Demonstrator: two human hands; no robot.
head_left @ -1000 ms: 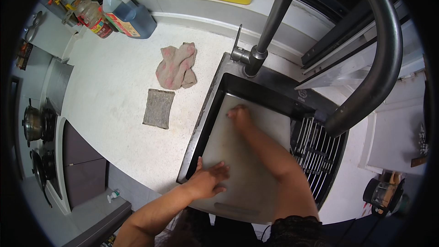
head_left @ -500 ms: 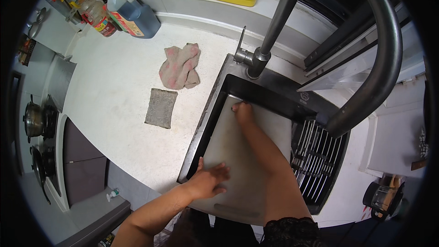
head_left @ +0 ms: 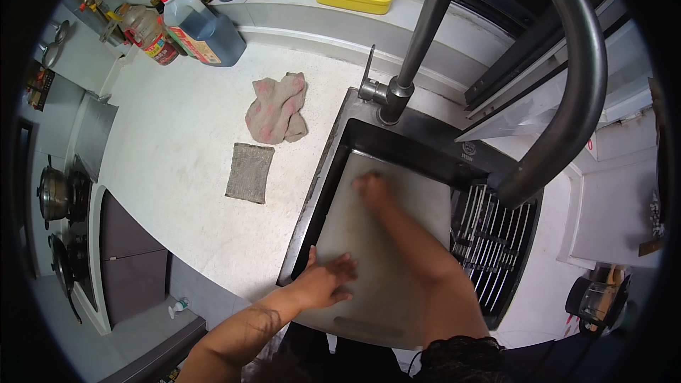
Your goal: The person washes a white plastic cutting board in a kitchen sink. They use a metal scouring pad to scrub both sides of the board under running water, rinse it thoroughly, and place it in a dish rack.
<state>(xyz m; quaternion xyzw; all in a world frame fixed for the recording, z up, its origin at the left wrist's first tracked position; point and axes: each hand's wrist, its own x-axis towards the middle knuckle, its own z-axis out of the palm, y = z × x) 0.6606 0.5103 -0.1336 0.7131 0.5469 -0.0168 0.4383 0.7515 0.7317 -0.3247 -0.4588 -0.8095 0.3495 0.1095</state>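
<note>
A large greyish cutting board with a slot near its close end lies tilted across the dark sink, its near end over the front edge. My left hand rests on the board's near left part, fingers spread and holding nothing. Near the far left part of the board, my right hand is curled and pressed against its surface, blurred by motion. Whatever is under those fingers, if anything, is hidden.
Left of the sink, a grey scouring cloth and a crumpled pinkish rag lie on the white counter. A dark faucet arches over the sink. A metal rack sits at right. Bottles stand at the back left.
My right hand has slid a little toward me along the cutting board. My left hand keeps its place on the board. The whole view has shifted slightly.
</note>
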